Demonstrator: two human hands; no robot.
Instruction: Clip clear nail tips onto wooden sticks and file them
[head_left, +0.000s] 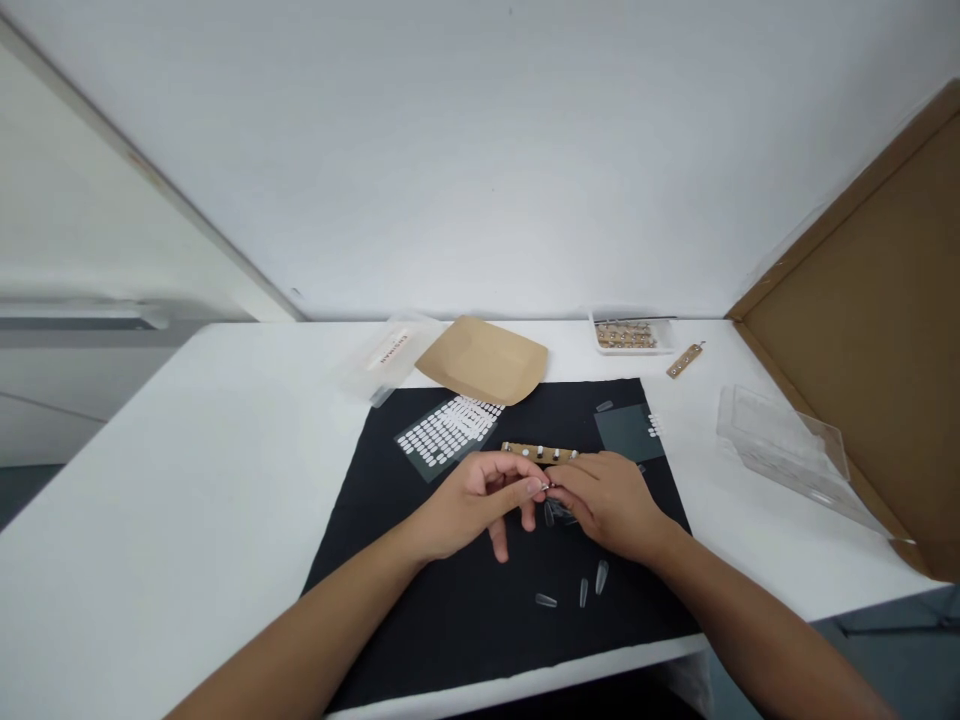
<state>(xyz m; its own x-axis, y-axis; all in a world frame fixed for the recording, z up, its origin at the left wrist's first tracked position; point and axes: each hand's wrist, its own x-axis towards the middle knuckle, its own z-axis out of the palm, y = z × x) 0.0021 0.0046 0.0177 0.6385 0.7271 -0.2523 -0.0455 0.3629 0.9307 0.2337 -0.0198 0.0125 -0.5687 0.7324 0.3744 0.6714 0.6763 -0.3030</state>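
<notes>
Over the black cloth (pixel 420 650) my two hands meet. The thumb and index finger of my left hand (pixel 480 495) are pinched together, its other fingers hanging loose. Fingertips of my right hand (pixel 611 500) close in from the other side. A tiny dark and shiny piece shows between them, too small to name. Just behind lies a brown strip with small white-topped pegs (pixel 540 453), partly covered by my right hand. Below the hands, clear false nail tips (pixel 601 577) lie scattered, some partly hidden by my right hand.
A sheet of white oval stickers (pixel 439 440) lies left, beneath a brown paper piece (pixel 487 358). A plastic bag (pixel 390 350) is beside it. At back right are a clear box of strips (pixel 634 337), a loose strip (pixel 684 361), clear lids (pixel 787 435) and a cardboard panel (pixel 877 330).
</notes>
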